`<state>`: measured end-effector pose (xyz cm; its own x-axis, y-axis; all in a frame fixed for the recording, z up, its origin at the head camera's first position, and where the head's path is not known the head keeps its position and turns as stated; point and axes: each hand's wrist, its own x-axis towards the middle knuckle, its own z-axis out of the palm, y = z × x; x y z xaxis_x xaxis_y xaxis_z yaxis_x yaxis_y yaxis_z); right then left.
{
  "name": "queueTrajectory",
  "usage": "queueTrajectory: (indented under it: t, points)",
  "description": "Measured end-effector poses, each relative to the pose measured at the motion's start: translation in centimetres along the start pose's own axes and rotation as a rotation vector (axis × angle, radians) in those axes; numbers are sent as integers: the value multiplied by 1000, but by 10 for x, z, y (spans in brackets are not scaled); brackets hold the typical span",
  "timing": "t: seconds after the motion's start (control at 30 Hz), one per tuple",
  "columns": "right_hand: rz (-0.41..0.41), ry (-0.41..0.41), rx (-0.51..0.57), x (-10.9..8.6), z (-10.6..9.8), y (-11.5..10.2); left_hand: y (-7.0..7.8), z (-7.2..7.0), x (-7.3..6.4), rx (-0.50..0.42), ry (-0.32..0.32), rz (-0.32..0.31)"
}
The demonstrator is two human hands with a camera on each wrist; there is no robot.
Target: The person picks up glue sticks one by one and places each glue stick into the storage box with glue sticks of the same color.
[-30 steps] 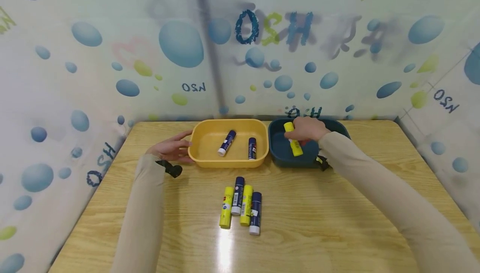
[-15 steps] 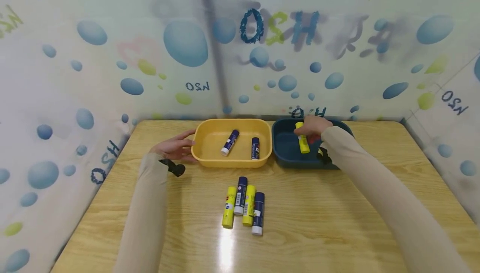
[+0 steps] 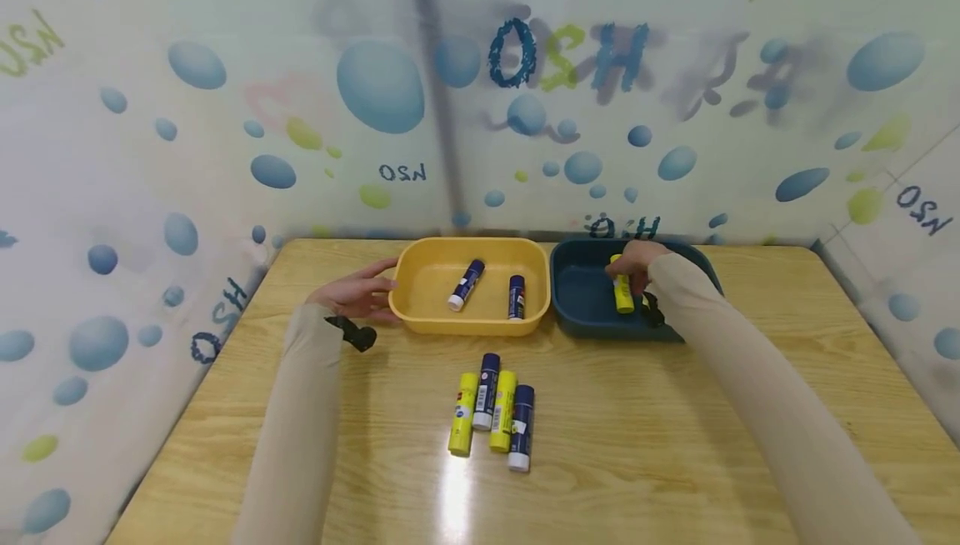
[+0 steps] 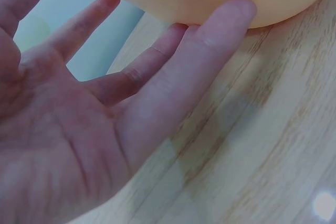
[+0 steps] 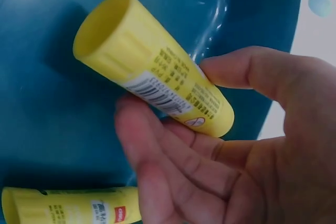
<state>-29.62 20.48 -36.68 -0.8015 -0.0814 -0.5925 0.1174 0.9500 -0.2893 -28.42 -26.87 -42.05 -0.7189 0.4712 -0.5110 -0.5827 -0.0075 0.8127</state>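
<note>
Shifted since 1 s ago: yellow glue stick (image 3: 623, 298) + R hand (image 3: 640, 262), now farther R of orange bin (image 3: 468, 327). L hand (image 3: 354, 293): fingers apart, touching orange bin's L end. 2 navy sticks (image 3: 467, 285) inside it. 4 sticks (image 3: 502, 413), yellow/navy altern., on table (image 3: 637, 428), its near side. Blue bin (image 3: 581, 295) just R of it: 2nd yellow stick (image 5: 79, 206) inside; R thumb + fingers clamped on yellow glue stick, tilted, floor contact unclear.

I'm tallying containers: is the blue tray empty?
Not empty: the right wrist view shows a yellow glue stick lying in the blue tray, besides the held stick in the right hand.
</note>
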Motion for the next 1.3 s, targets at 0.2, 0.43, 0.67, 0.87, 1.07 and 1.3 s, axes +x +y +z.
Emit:
queueTrajectory:
  t: [0.2, 0.43, 0.67, 0.87, 1.07, 1.3]
  points:
    - [5, -20, 25, 3, 3, 1, 1, -1, 1, 16, -6, 3]
    - [-18, -30, 8, 0, 1, 4, 0, 1, 1, 15, -8, 5]
    - [12, 41, -33, -12, -7, 4, -1, 0, 1, 10, -12, 5]
    - [-2, 73, -100, -29, -8, -2, 1, -1, 1, 7, -12, 5]
    - [-90, 93, -151, -47, -3, -12, 0, -2, 2, 10, -23, 12]
    - [-181, 130, -181, -66, 7, -28, -1, -3, 4, 3, -8, 10]
